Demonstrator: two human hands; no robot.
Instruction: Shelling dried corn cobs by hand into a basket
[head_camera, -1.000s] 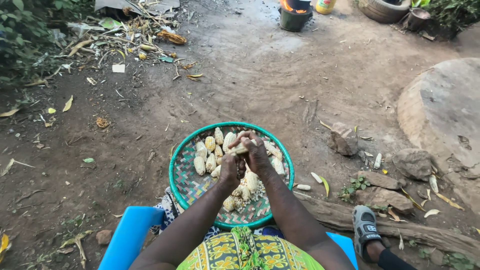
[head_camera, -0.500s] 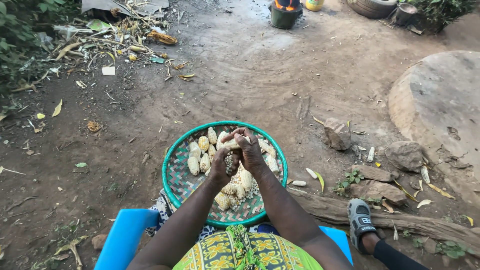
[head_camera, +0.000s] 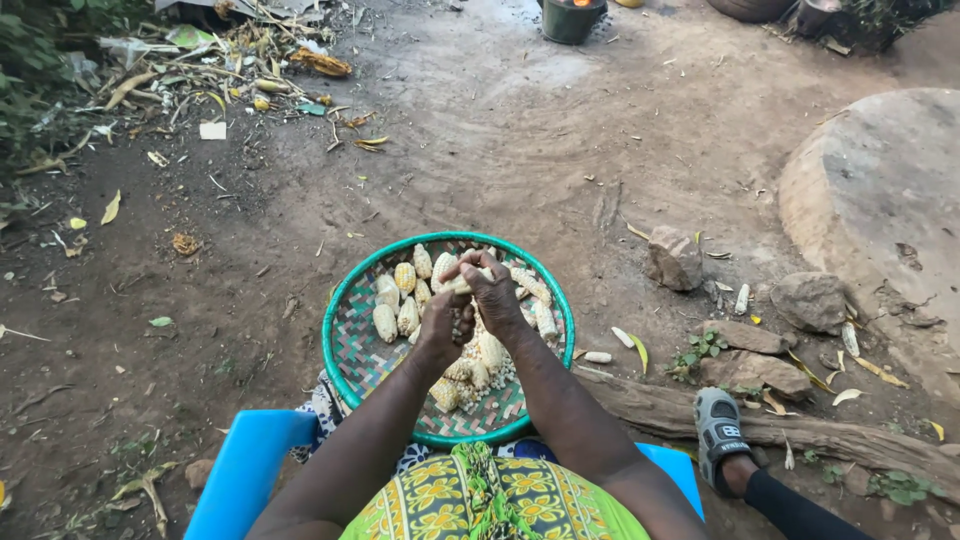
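Pale yellow, the maize cob (head_camera: 462, 283) sits crosswise between both hands above the middle of the green woven basket (head_camera: 345, 345); right hand (head_camera: 492, 290) wraps its far end, left hand (head_camera: 447, 318) clenches the near end, loose cobs (head_camera: 398, 300) lying toward the left rim.

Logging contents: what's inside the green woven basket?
The green woven basket holds maize cobs and loose kernels. Left hand and right hand grip one cob, hiding what lies beneath.
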